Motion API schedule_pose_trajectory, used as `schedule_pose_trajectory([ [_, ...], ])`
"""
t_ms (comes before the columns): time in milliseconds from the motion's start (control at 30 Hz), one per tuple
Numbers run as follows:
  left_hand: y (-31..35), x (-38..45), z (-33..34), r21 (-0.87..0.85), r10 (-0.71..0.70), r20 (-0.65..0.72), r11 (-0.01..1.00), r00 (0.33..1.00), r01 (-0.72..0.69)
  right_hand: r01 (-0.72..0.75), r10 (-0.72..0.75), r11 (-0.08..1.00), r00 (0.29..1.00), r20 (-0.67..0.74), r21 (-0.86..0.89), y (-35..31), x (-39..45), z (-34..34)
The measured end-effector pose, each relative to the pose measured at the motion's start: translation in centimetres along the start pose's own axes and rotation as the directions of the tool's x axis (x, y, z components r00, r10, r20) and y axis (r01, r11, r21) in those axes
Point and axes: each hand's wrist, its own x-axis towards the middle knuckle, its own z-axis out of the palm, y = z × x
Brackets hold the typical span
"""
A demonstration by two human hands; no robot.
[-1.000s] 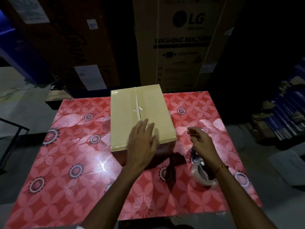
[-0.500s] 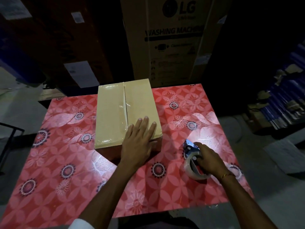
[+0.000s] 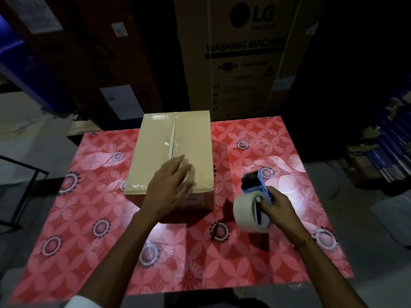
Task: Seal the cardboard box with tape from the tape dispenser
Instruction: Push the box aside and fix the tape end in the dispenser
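Note:
A tan cardboard box (image 3: 155,150) stands on the red flowered table (image 3: 89,230), flaps closed, with a centre seam running away from me and a shiny patch of tape on it. My left hand (image 3: 170,187) lies flat over the box's near right corner, fingers spread. To the right of the box, my right hand (image 3: 277,207) grips a blue tape dispenser (image 3: 255,185) with a pale tape roll (image 3: 246,210), lifted off the table. The dispenser's head points toward the far side.
A tall washing machine carton (image 3: 244,54) and other dark cartons (image 3: 89,52) stand right behind the table. Stacked blue items (image 3: 389,147) lie on the floor at the right. A black metal frame (image 3: 22,196) stands at the left.
My right hand closed on the tape dispenser and raised it off the table beside the box. My left hand stayed pressed on the box's near end.

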Motion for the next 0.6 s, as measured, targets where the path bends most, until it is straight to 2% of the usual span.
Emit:
schedule_pose_trajectory([
  [133,-1.1,0.8,-0.3,0.057,-0.083,0.007,0.995,0.997,0.082,0.088,-0.093,0.984,0.995,0.023,0.154,-4.9,1.5,2.1],
  [267,-0.6,0.6,0.0,0.114,-0.225,0.085,0.970,0.971,0.215,0.111,-0.127,0.963,0.991,0.049,0.245,-7.0,3.2,4.9],
  [600,-2.6,-1.1,-0.8,0.153,-0.250,0.122,0.961,0.961,0.230,0.097,-0.125,0.925,0.991,0.052,0.367,-8.8,3.7,10.5],
])
